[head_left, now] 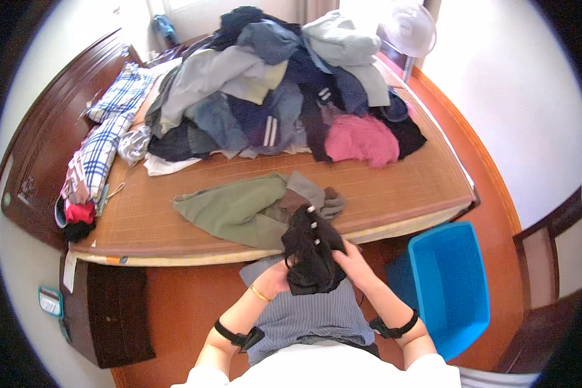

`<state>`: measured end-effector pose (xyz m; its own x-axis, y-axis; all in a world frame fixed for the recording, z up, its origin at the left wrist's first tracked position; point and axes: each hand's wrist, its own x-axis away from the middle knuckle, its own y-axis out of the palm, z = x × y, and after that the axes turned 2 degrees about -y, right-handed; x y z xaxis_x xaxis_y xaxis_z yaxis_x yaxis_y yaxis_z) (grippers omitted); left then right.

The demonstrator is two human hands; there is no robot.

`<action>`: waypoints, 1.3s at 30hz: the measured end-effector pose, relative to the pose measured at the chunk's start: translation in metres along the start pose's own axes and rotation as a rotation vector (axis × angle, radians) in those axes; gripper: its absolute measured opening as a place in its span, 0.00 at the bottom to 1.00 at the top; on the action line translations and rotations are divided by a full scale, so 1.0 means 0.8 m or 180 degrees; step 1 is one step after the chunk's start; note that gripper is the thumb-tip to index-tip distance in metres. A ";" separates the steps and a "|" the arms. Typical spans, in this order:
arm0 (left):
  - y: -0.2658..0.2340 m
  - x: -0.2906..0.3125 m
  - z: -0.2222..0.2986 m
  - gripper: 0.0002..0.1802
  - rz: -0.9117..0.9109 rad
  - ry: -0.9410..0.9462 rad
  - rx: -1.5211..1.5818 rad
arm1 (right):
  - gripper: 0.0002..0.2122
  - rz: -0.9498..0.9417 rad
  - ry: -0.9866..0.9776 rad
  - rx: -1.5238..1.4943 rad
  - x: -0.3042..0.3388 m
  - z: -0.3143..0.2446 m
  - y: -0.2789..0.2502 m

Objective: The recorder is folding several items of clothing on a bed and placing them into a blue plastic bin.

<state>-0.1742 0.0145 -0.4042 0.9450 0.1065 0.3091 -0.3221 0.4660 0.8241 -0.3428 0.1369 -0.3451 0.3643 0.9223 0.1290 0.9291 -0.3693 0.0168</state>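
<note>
Between my hands, in front of my body, hangs a bunched black garment (313,262) with a few small white marks along its upper part. My left hand (275,277) is closed on its left side, partly hidden by the cloth. On the opposite side my right hand (354,264) grips it, thumb showing on top. Just beyond, an olive-green garment (239,210) lies spread on the bed's woven brown mat (407,194). Grey and brown cloth (310,191) lies against its right end, partly covered by the black garment.
A large heap of clothes (252,84) covers the far part of the bed, a pink garment (362,139) at its right. Checked pillows (103,142) line the headboard (58,123). A blue bin (449,284) stands right, a dark cabinet (110,310) left, a fan (409,29) far right.
</note>
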 end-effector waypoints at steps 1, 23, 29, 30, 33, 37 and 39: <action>0.010 0.002 -0.002 0.23 0.0276 -0.0087 -0.0030 | 0.19 0.0087 -0.0341 0.0821 -0.007 0.039 -0.008; 0.140 -0.095 -0.045 0.49 -0.0320 0.1617 -0.4396 | 0.40 0.1400 -0.0500 -0.1166 0.052 0.059 -0.082; 0.133 -0.116 -0.031 0.46 -0.0199 0.1664 -0.5288 | 0.50 0.1883 0.0239 0.1528 0.125 0.065 -0.225; 0.125 -0.119 -0.020 0.46 -0.0141 0.1680 -0.5306 | 0.52 0.1765 0.0964 0.1236 0.139 0.059 -0.241; 0.112 -0.159 0.014 0.39 0.0512 0.1970 -0.6781 | 0.53 0.1555 0.1510 0.2784 0.204 0.179 -0.290; 0.063 -0.177 0.060 0.33 0.1412 0.2000 -0.7641 | 0.52 0.1303 0.1783 0.2480 0.216 0.229 -0.272; 0.025 -0.180 0.074 0.31 0.1628 0.2070 -0.7599 | 0.50 0.1657 0.2342 0.2927 0.196 0.226 -0.235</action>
<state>-0.3202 -0.0437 -0.4042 0.8935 0.3700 -0.2545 -0.2784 0.0117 -0.9604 -0.4488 0.3715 -0.5074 0.8480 0.3060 0.4327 0.4978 -0.1799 -0.8484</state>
